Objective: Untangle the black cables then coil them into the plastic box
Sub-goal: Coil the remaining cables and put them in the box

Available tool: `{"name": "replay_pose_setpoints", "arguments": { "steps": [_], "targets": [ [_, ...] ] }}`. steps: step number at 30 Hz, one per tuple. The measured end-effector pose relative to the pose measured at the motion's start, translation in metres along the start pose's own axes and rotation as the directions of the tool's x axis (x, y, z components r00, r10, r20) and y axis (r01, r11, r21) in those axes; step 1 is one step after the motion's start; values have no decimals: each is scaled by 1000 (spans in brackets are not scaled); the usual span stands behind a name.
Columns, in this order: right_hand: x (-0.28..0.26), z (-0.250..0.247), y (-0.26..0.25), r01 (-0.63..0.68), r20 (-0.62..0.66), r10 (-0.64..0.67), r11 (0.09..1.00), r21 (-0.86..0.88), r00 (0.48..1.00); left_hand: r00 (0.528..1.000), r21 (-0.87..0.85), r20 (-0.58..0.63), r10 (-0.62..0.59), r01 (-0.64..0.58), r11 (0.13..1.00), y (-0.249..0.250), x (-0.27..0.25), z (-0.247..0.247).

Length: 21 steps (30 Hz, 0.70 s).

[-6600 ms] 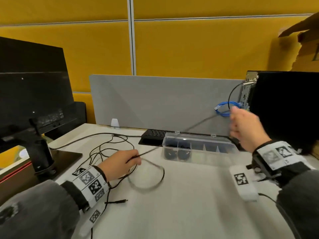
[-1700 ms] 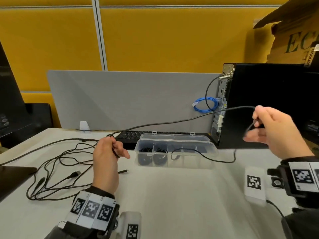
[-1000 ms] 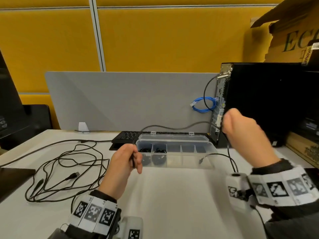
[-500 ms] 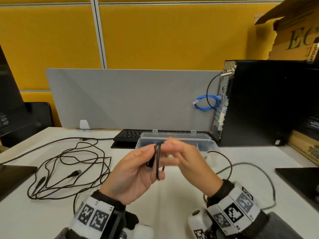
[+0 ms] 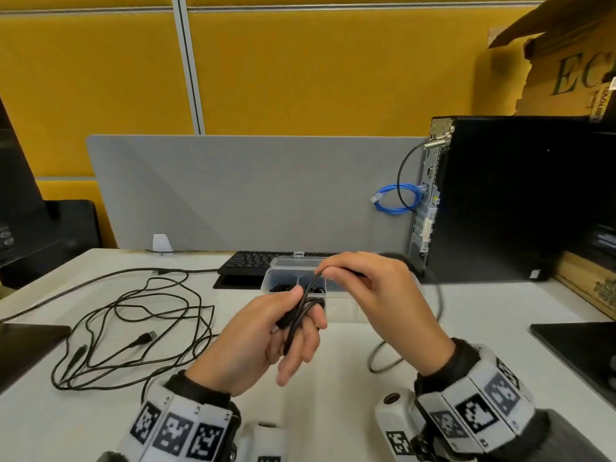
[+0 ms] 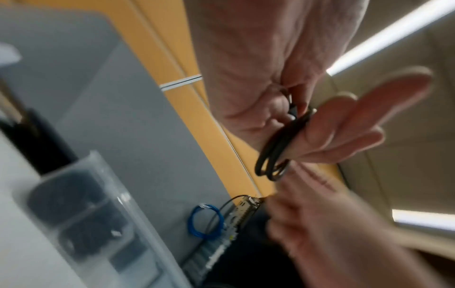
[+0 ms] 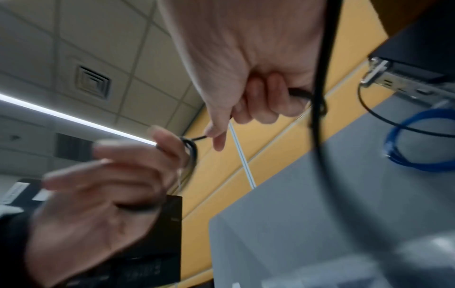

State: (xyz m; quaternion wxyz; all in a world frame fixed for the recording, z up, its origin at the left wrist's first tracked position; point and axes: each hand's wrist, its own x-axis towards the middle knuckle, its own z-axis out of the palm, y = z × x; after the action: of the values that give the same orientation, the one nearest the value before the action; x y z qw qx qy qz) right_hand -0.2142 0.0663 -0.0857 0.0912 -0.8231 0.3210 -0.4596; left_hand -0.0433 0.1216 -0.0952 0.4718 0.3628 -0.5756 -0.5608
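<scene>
Centre frame, my left hand (image 5: pixel 260 341) holds black cable (image 5: pixel 301 308) loops on its fingers; my right hand (image 5: pixel 376 295) pinches the feed. Slack grip could spill the coil onto the desk (image 5: pixel 333 411).

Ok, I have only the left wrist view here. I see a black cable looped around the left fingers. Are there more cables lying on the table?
Observer: Yes. In the head view a tangle of black cables lies on the white table, to the left of the left hand.
Operator: The right hand is only a blur for me. Does it hold something?
Observer: Yes. The right hand has its grip on the same black cable, fingers curled round it just above the left hand.
Operator: And where does the rest of this cable go?
Observer: A slack loop hangs below the right wrist onto the table; its end is hidden.
</scene>
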Motion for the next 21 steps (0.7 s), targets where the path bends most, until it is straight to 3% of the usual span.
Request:
{"name": "replay_pose_setpoints", "arguments": {
  "steps": [2,4,6,7,8,12,15,18,21],
  "targets": [
    [-4,7,7,-77,178,88,995,-66,980,1000,-212,-22,3,-7,977,1,0,4],
    [-11,19,5,-103,455,150,987,-127,878,989,-350,-126,83,-122,929,0,4,5],
    [-16,31,-4,-103,661,139,990,-93,737,956,-343,-237,171,-247,906,-7,11,0],
    [-17,32,-7,-112,708,130,991,-73,694,936,-316,-291,201,-292,903,-9,13,-3],
    [-15,29,-9,-118,720,124,991,-59,683,913,-282,-343,222,-326,902,-11,14,-6],
    [-2,-3,-3,-124,656,149,989,-85,740,840,-261,-483,248,-409,875,-10,18,-9],
    [5,-37,12,-197,568,224,974,-109,792,791,-434,-590,162,-480,762,-4,14,-23],
    [10,-70,35,-305,355,362,930,-206,862,759,-459,-647,78,-469,755,1,8,-43],
    [4,-102,54,-380,-1,406,855,-352,914,721,-442,-691,47,-474,761,-2,9,-52]
  ]
}}
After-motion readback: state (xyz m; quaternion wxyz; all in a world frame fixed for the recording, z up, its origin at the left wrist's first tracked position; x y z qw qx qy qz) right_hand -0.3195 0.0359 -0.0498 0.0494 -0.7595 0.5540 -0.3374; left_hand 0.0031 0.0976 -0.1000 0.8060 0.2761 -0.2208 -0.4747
